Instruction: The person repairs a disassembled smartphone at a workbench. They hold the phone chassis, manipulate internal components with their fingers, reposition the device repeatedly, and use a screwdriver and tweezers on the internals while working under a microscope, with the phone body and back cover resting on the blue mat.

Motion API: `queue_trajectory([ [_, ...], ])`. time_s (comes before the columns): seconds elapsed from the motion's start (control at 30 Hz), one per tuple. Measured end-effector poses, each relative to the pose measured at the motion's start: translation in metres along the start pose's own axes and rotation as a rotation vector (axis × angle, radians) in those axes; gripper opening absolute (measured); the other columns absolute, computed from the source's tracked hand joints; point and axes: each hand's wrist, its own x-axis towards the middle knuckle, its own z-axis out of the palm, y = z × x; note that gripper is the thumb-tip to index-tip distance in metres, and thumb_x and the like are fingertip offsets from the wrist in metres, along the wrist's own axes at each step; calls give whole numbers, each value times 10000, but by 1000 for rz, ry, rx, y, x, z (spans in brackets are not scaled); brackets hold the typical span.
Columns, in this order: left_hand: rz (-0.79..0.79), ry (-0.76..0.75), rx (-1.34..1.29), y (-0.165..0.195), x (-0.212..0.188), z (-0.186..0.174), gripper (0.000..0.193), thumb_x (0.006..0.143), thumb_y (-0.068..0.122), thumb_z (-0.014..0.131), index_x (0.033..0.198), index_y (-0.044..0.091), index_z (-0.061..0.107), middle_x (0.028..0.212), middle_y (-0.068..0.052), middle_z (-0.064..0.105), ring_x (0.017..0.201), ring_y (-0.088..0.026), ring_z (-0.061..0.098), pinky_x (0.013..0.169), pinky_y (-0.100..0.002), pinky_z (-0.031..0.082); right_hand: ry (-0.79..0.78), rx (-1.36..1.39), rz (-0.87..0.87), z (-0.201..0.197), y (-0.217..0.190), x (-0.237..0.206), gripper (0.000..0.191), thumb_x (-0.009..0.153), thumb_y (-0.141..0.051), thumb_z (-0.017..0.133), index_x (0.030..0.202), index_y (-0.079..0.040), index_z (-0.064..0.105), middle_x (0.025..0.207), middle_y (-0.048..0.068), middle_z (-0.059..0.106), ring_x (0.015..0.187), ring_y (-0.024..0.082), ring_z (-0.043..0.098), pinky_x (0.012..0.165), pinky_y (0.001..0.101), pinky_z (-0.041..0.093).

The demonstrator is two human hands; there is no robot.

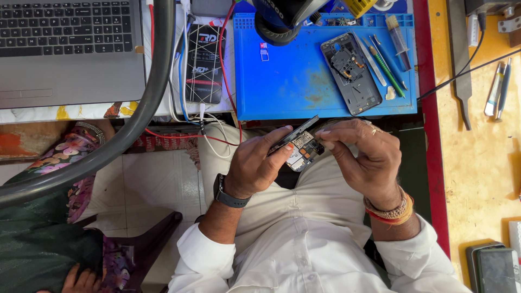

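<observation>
An opened phone [300, 145], its circuit board exposed, is held over the lap, just off the near edge of the desk [477, 163]. It is gripped at its left end by the left hand [258, 165], thumb on top and fingers curled beneath; a dark watch [227, 195] is worn on that wrist. The right end of the phone is pinched by the fingertips of the right hand [363, 160], whose wrist carries beaded bands [392, 212].

On the desk a blue mat [287, 81] is laid, its near edge just beyond the hands. A phone frame [351, 73] is set at the mat's right part, with tweezers [372, 61] and a green tool [388, 70] just beside it. A second phone [204, 62] with cables lies left of the mat, and a laptop [70, 49] fills the far left corner. At the near right corner a dark phone [495, 268] is seen. Another person's hand [81, 279] and floral sleeve [81, 157] show at the lower left.
</observation>
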Motion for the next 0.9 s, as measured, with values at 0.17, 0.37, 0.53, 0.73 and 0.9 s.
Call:
queue_trajectory([
  [0.17,-28,57,-85,-1,2,4,412,974,-84,690,1298,76,492,1306,-235,639,968,-319,745,753,-410,624,49,249,89,5,8,-1,149,911,111,739,1013,13,692,1023,126,728,956,180,723,834,275,587],
  [0.37,-31,55,-101,2,2,6,398,984,-65,705,1287,75,489,1305,-232,643,950,-302,748,745,-398,621,-21,162,50,6,8,-3,160,905,130,759,1023,23,741,987,87,747,891,162,727,804,266,577],
  [0.53,-15,22,-38,0,0,4,398,994,-38,688,1327,77,504,1321,-246,639,898,-282,733,712,-394,602,-85,158,98,0,-1,2,193,864,141,746,999,3,739,1026,104,756,974,202,737,872,301,597],
  [0.73,14,-15,25,1,0,3,378,1014,41,687,1345,91,510,1336,-252,627,930,-300,725,733,-390,601,-123,14,106,-7,-14,4,242,784,136,738,957,-33,750,968,82,747,923,190,740,837,296,569],
  [0.9,34,-26,61,3,1,1,323,1031,48,664,1323,84,530,1347,-263,619,989,-315,738,770,-387,612,-115,-123,55,-8,-19,2,221,779,106,772,949,-34,753,943,73,743,886,190,721,818,313,522],
])
